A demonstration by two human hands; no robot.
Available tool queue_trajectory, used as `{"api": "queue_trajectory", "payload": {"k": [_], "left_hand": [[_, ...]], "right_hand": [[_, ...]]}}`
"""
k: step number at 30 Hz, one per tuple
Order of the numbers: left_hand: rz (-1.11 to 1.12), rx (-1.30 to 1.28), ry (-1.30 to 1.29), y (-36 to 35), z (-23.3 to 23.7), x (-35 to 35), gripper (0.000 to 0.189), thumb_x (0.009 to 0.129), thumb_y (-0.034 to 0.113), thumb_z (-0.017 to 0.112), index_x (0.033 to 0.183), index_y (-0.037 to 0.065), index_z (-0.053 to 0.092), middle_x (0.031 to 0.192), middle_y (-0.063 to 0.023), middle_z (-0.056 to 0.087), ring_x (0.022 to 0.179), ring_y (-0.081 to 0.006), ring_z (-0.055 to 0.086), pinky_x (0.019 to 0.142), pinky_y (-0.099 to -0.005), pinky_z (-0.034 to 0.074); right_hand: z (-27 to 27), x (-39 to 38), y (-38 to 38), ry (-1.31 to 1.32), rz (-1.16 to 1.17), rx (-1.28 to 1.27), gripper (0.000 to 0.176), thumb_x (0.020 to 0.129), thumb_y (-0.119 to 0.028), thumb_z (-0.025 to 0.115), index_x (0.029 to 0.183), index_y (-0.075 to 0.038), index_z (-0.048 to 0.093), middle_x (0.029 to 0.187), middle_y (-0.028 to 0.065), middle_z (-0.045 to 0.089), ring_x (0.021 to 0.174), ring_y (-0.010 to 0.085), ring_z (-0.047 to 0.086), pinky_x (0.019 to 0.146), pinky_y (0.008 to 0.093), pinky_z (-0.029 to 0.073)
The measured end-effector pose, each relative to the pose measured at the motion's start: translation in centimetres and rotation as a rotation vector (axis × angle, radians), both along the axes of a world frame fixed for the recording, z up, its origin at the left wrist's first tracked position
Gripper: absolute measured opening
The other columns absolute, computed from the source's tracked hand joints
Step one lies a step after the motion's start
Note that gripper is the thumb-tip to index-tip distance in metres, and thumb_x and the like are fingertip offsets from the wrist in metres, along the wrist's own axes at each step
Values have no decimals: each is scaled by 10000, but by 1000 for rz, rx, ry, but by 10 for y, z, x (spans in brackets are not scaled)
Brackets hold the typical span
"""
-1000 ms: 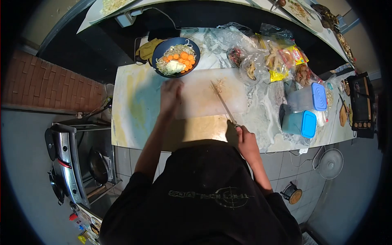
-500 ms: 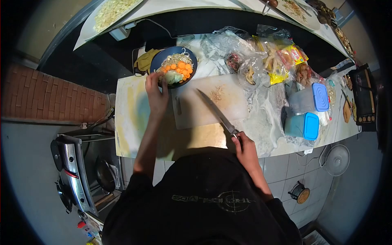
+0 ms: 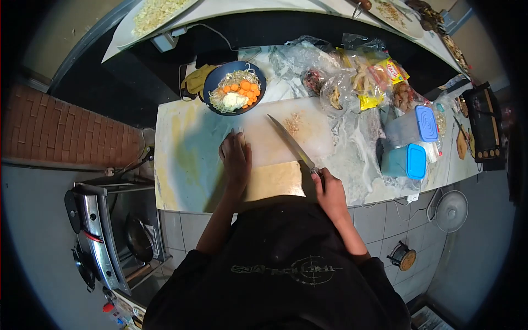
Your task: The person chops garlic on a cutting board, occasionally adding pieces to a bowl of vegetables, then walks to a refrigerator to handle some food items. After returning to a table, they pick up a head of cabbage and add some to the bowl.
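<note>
My right hand (image 3: 330, 191) grips the handle of a knife (image 3: 292, 144), whose blade lies low across the white cutting board (image 3: 316, 135). Brown chopped bits (image 3: 295, 123) are on the board beside the blade. At the board's left end is my left hand (image 3: 236, 159), over its handle edge, with fingers close together; what they hold, if anything, is hidden. Beyond that hand, a dark plate (image 3: 211, 81) holds sliced carrots (image 3: 251, 92), bean sprouts (image 3: 240, 77) and a pale chopped heap (image 3: 235, 100).
Plastic bags of food (image 3: 360, 80) lie at the back right. Two blue-lidded containers (image 3: 404, 162) stand at the right. A green cloth (image 3: 197, 81) is left of the plate. A stove (image 3: 98, 236) stands at the lower left.
My left hand has moved from the plate's pale heap down to the board's left end. My right hand still holds the knife in nearly the same place.
</note>
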State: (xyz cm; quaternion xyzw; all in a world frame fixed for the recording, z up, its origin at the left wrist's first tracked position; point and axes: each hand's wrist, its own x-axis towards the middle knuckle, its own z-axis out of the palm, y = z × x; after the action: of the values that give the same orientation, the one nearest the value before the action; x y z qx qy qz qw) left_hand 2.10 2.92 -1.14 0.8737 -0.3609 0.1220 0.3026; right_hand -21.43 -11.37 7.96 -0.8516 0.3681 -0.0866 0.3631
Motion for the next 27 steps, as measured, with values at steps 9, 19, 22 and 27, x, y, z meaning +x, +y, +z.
{"api": "queue_trajectory", "payload": {"k": [9,19,22,27], "left_hand": [[-243,-157,184,6,49,17,614,855,308,712,1341,38,452,1322,-176,443,1238,-376,421,1055,-499,312],[-562,-139,233,-41,74,31,926,684,439,840,1391,88,356,1346,-149,386,1276,-364,386,1056,-506,307],[-606,-89,198,-56,68,34,923,687,460,831,1387,90,357,1337,-143,389,1275,-355,378,1055,-513,301],[-606,-135,158,-88,54,41,775,724,396,805,1344,124,429,1286,-105,417,1223,-332,403,1051,-501,285]], "right_hand": [[10,4,67,27,-227,-251,228,940,-227,627,955,-11,557,856,185,620,766,408,614,642,489,487],[26,15,147,140,-431,-447,225,917,-251,654,945,-48,561,825,130,580,776,341,618,603,454,497],[30,13,148,240,-454,-430,225,916,-259,653,948,-54,565,820,125,582,782,332,620,601,451,500],[28,7,127,264,-450,-432,225,921,-268,647,946,-59,566,820,119,585,785,326,624,605,454,504]]}}
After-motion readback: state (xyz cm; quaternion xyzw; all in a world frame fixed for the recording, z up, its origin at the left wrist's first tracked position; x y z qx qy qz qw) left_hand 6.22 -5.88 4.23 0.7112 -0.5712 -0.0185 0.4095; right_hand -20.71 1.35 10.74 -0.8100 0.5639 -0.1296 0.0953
